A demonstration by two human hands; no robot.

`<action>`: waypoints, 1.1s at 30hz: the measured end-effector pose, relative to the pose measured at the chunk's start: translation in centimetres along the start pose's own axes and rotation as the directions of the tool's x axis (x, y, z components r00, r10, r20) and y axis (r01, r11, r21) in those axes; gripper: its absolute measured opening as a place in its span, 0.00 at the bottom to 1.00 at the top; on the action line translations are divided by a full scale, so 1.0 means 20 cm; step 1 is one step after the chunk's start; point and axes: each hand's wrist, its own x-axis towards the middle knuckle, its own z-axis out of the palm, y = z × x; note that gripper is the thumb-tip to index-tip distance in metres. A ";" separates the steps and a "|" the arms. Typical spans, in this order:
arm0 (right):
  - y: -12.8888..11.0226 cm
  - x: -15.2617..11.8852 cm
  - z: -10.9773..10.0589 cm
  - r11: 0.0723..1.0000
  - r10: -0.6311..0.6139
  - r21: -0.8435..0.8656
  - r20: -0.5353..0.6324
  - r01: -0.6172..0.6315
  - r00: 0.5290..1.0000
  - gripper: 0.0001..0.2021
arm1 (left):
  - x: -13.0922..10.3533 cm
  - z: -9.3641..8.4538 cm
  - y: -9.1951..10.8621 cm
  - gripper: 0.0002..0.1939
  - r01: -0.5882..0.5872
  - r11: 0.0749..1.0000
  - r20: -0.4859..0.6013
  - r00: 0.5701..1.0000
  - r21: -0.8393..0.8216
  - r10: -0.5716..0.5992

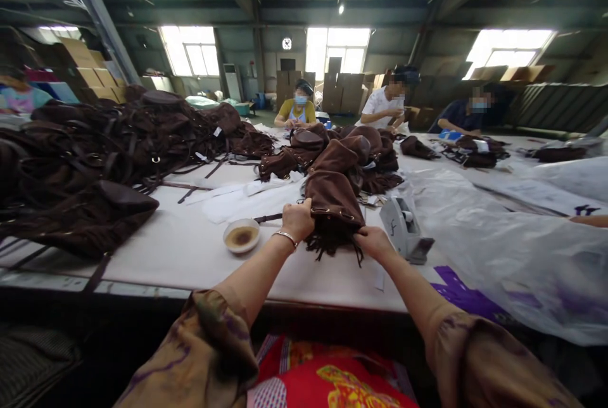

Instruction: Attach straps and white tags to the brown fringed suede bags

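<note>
The brown fringed bag [334, 196], at the centre of the frame, lies between the hands, its long axis running away from the person, fringe nearest. The left hand [298, 221] clasps its left edge; the right hand [374, 243] pinches its lower-right corner. Stacked bags [308, 140] crowd its far end; a white bowl [227, 244] sits left, a grey device [395, 224] right.

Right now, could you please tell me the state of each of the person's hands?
Left hand: closed, gripping the dark brown fringed bag at its left edge.
Right hand: closed, gripping the same bag's right edge.
</note>
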 end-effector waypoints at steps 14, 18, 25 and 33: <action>-0.09 -0.14 0.12 0.999 -0.047 -0.018 -0.176 0.045 0.983 0.19 | -0.24 0.16 0.14 0.28 -0.197 0.979 -0.181 0.962 0.050 0.203; -0.13 -0.04 0.12 0.983 0.169 0.087 -0.106 -0.161 0.980 0.19 | -0.19 0.22 0.21 0.25 -0.307 0.950 -0.111 0.944 0.062 0.312; -0.04 0.07 0.05 0.967 0.164 0.203 -0.028 -0.155 0.986 0.18 | 0.06 0.24 0.13 0.21 -0.277 0.960 -0.008 0.961 0.049 0.277; 0.12 -0.32 -0.10 0.721 -0.586 0.610 0.287 0.327 0.758 0.11 | 0.25 0.22 -0.05 0.18 -0.042 0.999 0.127 0.991 -0.022 0.045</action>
